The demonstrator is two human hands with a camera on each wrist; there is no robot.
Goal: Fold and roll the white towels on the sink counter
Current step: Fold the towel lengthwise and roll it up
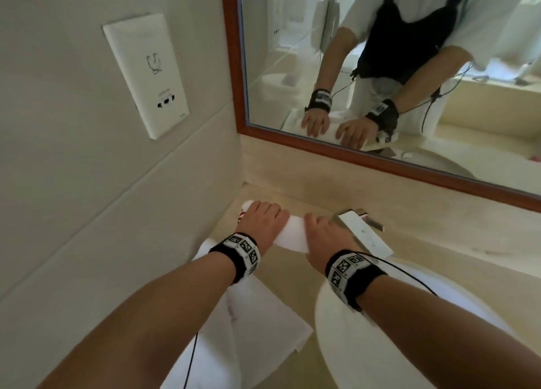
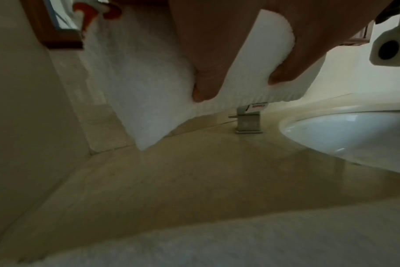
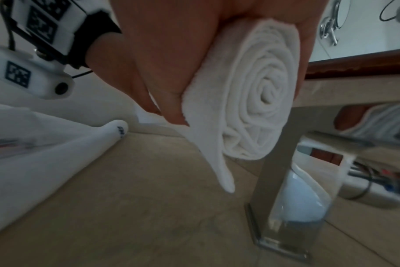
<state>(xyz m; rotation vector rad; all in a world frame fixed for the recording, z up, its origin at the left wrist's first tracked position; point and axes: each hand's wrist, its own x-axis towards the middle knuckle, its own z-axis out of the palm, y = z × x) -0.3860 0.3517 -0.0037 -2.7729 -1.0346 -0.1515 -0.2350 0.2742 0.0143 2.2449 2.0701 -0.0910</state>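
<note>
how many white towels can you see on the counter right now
2. A rolled towel is held by the left hand and right hand near the faucet; a flat towel lies nearer, beside the sink. More may be hidden.

Your hands (image 1: 295, 230) are just left of the faucet (image 1: 361, 230), which blocks the way to the right. Behind them the bare tabletop (image 1: 292, 197) is open up to the mirror frame (image 1: 380, 161). The wall (image 1: 87, 198) closes the left side. Flat towels (image 1: 263, 324) cover the near tabletop, beside the sink (image 1: 380, 344).
</note>
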